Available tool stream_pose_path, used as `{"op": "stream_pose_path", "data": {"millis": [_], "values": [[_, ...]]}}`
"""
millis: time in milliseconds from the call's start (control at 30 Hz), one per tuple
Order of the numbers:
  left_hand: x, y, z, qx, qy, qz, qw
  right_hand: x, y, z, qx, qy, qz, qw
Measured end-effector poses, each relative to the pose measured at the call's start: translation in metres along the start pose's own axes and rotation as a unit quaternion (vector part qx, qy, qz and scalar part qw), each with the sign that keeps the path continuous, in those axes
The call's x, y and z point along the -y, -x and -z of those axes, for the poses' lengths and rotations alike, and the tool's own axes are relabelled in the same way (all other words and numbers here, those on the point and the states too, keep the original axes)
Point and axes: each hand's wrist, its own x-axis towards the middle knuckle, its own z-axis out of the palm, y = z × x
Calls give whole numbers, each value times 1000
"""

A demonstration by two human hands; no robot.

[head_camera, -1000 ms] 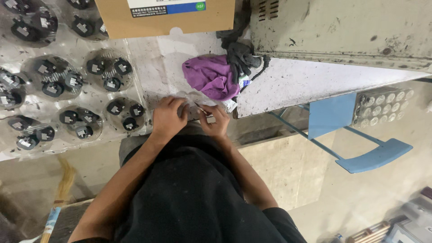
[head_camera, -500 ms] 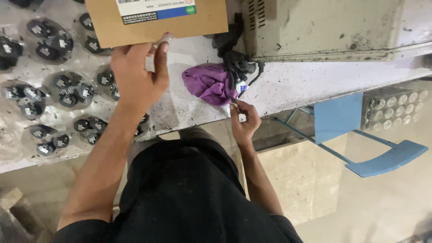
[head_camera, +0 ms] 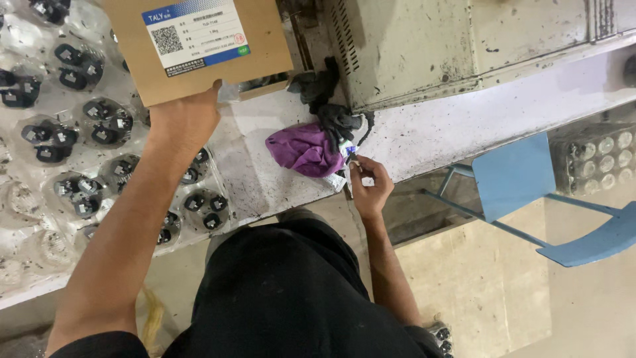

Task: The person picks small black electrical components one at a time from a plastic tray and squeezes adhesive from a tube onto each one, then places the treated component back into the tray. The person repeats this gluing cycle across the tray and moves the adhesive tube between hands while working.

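My left hand (head_camera: 183, 120) reaches far forward to the near edge of a brown cardboard box (head_camera: 199, 46); its fingers go under the box edge and are hidden there. My right hand (head_camera: 368, 185) is at the bench's front edge, pinching a small white and blue piece (head_camera: 348, 154) between thumb and fingers. It sits just right of a crumpled purple cloth (head_camera: 306, 150). A clear plastic tray (head_camera: 40, 192) with several small black parts in round pockets lies under and left of my left forearm.
A dirty cream metal machine housing (head_camera: 457, 46) stands at the back right of the white bench (head_camera: 457, 136). Dark gloves or rags (head_camera: 331, 99) lie between box and machine. A blue chair (head_camera: 523, 192) stands right of me, with a tray of round parts (head_camera: 589, 156) behind it.
My hands were together at the bench edge. The left hand has since gone up to the cardboard box, and the right hand has moved right, beside the purple cloth.
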Motion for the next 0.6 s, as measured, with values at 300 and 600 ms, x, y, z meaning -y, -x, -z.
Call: {"op": "stream_pose_path", "data": {"millis": [300,600], "values": [[11,6,-25,11,37,32,999,-38,-25,21,-47,4,-46,998],[16,3,-42,11,86,91,992,-57,-30,21,-51,2,-56,997]]}}
